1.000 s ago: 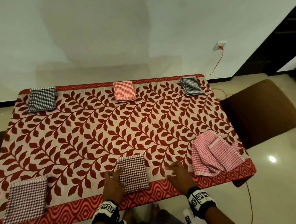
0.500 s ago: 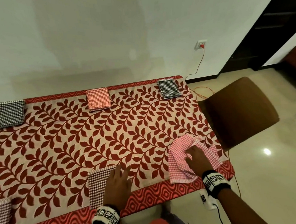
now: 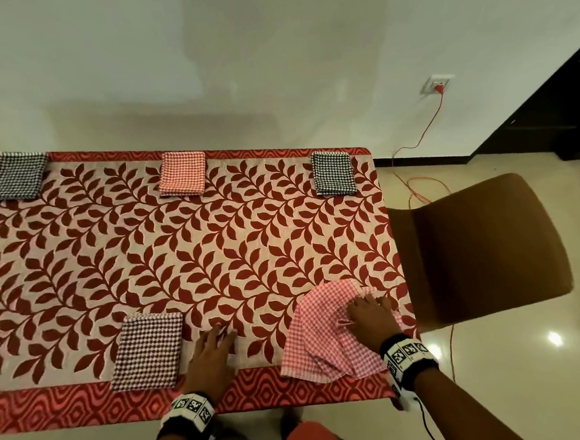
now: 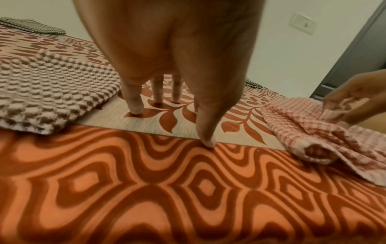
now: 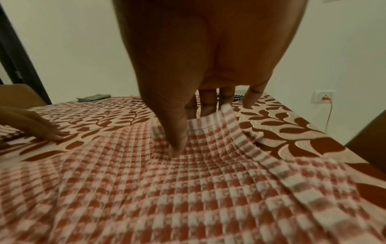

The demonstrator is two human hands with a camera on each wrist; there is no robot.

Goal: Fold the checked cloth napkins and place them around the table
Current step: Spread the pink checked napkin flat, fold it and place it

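Observation:
A crumpled pink checked napkin (image 3: 324, 341) lies at the table's near right corner. My right hand (image 3: 367, 312) rests on its far edge and pinches a raised fold between thumb and fingers (image 5: 208, 102); the left wrist view shows that pinch too. My left hand (image 3: 218, 341) lies with straight fingers on the bare tablecloth, its fingertips (image 4: 135, 110) touching the cloth. It is just right of a folded brown checked napkin (image 3: 148, 350). Along the far edge lie a folded black checked napkin (image 3: 16, 175), a folded pink one (image 3: 182, 172) and another black one (image 3: 333, 172).
A red leaf-patterned tablecloth (image 3: 216, 259) covers the table, with a wavy red border along the near edge. A brown chair (image 3: 479, 251) stands close against the right side. A red cable (image 3: 436, 117) runs from a wall socket down to the floor behind it.
My right hand has moved right onto the pink napkin and taken hold of its edge. My left hand has slid off the brown napkin onto the bare cloth. The view swung right.

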